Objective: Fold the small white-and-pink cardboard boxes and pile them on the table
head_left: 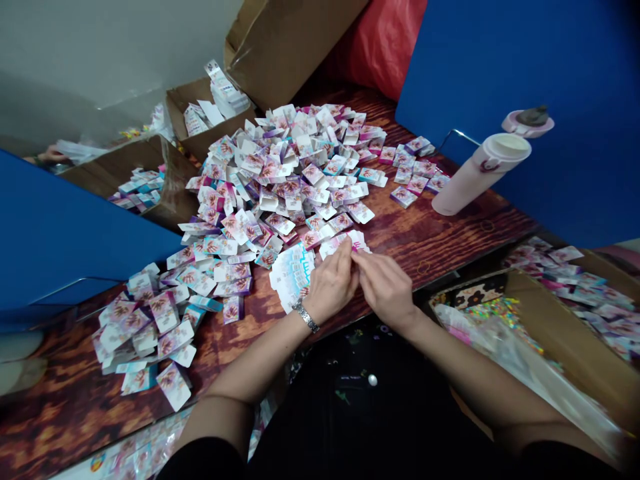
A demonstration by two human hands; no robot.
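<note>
My left hand [327,283], with a metal watch at the wrist, is closed around a fanned stack of small printed cards [290,272]. My right hand [383,283] meets it fingertip to fingertip and pinches a small white and pink card packet [353,241] at the table's near edge. Just beyond the hands, a big heap of small pink, white and purple packets [285,180] covers the middle of the wooden table [425,240]. A smaller heap of the same packets [150,327] lies to the left of my left forearm.
A pale pink bottle [477,175] with its lid flipped up stands at the right. Blue partition panels [525,87] flank the table. Cardboard boxes holding packets sit at the back left [145,187] and lower right [570,313]. Another person's hand [50,157] shows at far left.
</note>
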